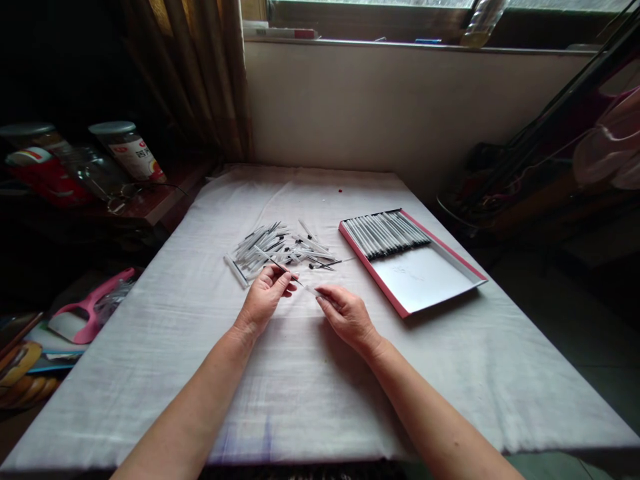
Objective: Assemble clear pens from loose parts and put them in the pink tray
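Note:
My left hand (267,295) pinches a thin pen refill (278,265) that slants up toward the pile. My right hand (345,313) is closed on a small clear piece (313,291) at the refill's lower tip, just right of the left hand. Both hands hover over a white cloth-covered table (300,373). Beyond them lies a loose pile of grey-white pen parts (280,248). To the right sits a flat tray with a pink rim (373,277), with a neat row of finished pens (386,233) at its far end.
Jars with lids (127,150) stand on a dark shelf at the left. A pink handled object (93,310) lies lower left beside the table. A wall and window sill (400,47) run behind. Dark clutter and poles fill the right side.

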`<action>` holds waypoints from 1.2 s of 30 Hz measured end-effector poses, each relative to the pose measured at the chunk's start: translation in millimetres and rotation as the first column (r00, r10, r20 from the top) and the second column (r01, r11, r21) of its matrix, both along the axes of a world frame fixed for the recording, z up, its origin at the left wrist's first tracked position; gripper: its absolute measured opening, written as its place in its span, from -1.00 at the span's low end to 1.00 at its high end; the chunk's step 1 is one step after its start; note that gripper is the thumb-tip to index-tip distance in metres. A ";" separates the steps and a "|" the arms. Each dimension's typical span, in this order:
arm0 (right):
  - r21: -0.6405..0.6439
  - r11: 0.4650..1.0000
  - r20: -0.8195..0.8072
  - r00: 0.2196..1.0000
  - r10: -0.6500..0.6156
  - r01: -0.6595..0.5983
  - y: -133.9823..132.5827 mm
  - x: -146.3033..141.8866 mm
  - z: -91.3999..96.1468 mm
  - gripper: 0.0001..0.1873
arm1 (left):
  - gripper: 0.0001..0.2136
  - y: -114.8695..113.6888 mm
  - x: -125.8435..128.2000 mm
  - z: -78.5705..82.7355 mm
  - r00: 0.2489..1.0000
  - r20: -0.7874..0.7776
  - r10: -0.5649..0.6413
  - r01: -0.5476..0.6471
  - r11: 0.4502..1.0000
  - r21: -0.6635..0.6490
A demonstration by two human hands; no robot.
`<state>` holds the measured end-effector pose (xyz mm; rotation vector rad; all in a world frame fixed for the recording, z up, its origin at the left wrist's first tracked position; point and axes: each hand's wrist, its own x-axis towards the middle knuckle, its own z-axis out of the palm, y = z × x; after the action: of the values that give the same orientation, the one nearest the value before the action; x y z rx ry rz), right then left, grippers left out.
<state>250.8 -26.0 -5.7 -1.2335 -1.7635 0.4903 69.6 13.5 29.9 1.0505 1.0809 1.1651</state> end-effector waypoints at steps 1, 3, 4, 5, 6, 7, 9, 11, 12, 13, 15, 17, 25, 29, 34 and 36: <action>0.002 1.000 -0.005 1.000 -0.004 0.004 0.2 -0.5 0.0 -0.80 | -0.60 -0.9 1.4 0.2 1.000 -0.010 -0.003 0.003 1.000 0.007; 0.003 1.000 -0.011 1.000 -0.003 0.003 0.6 -1.2 0.2 -0.80 | -0.61 -2.1 3.4 0.6 1.000 -0.028 -0.002 0.003 1.000 0.021; 0.004 1.000 -0.010 1.000 0.002 -0.002 0.7 -1.4 0.5 -0.80 | -0.62 -2.3 4.1 0.8 0.999 -0.034 0.001 0.000 1.000 0.029; 0.005 1.000 -0.010 1.000 0.008 -0.008 0.7 -1.4 0.8 -0.80 | -0.62 -2.2 4.5 0.9 0.999 -0.040 0.005 -0.003 0.999 0.037; 0.008 1.000 -0.012 1.000 0.011 -0.011 0.6 -1.4 1.2 -0.80 | -0.62 -2.0 4.8 0.9 0.999 -0.046 0.007 -0.005 0.999 0.043; 0.010 1.000 -0.015 1.000 0.013 -0.013 0.5 -1.5 1.5 -0.80 | -0.62 -1.8 5.0 0.8 0.999 -0.053 0.006 -0.004 0.999 0.049; 0.009 1.000 -0.022 1.000 0.012 -0.012 0.1 -1.6 1.4 -0.80 | -0.63 -1.9 5.5 -0.2 0.997 -0.072 -0.006 0.010 0.998 0.056; 0.003 1.000 -0.029 1.000 0.008 -0.008 -0.2 -2.0 0.3 -0.81 | -0.64 -2.9 6.4 -1.5 0.995 -0.094 -0.031 0.037 0.998 0.058; -0.004 1.000 -0.034 0.999 0.007 -0.007 -0.3 -2.2 -0.6 -0.81 | -0.65 -3.6 6.8 -2.1 0.993 -0.107 -0.043 0.049 0.997 0.060; -0.015 1.000 -0.040 0.999 0.007 -0.007 -0.4 -2.4 -1.5 -0.81 | -0.66 -4.2 7.3 -2.3 0.991 -0.127 -0.051 0.060 0.996 0.069; -0.041 0.999 -0.060 0.998 0.006 -0.008 -0.4 -2.1 -2.9 -0.81 | -0.70 -4.1 8.1 -1.6 0.980 -0.186 -0.065 0.087 0.990 0.110; -0.061 0.998 -0.073 0.997 -0.002 -0.003 -0.3 -0.8 -2.6 -0.82 | -0.74 -1.4 9.0 1.5 0.964 -0.255 -0.076 0.125 0.976 0.179; -0.031 0.995 -0.041 0.994 -0.097 0.096 1.7 10.0 12.3 -0.83 | -0.77 13.1 23.1 22.6 0.927 -0.334 -0.172 0.257 0.938 0.231; -0.021 0.991 -0.077 0.988 -0.136 0.135 4.0 18.4 12.1 -0.81 | -0.71 16.3 26.4 25.4 0.886 -0.402 -0.229 0.347 0.904 0.251; 0.059 0.970 -0.120 0.966 -0.229 0.237 9.5 32.4 6.3 -0.79 | -0.81 35.6 18.2 14.1 0.567 -0.819 0.090 0.356 0.870 0.342; 0.093 0.962 -0.111 0.962 -0.248 0.258 10.9 36.0 4.8 -0.79 | -0.82 44.8 17.9 6.6 0.376 -0.902 0.211 0.426 0.825 0.371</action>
<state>286.7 -15.1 -0.9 -1.3140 -1.5029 0.2977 87.6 58.3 36.5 2.4366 1.4979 0.6845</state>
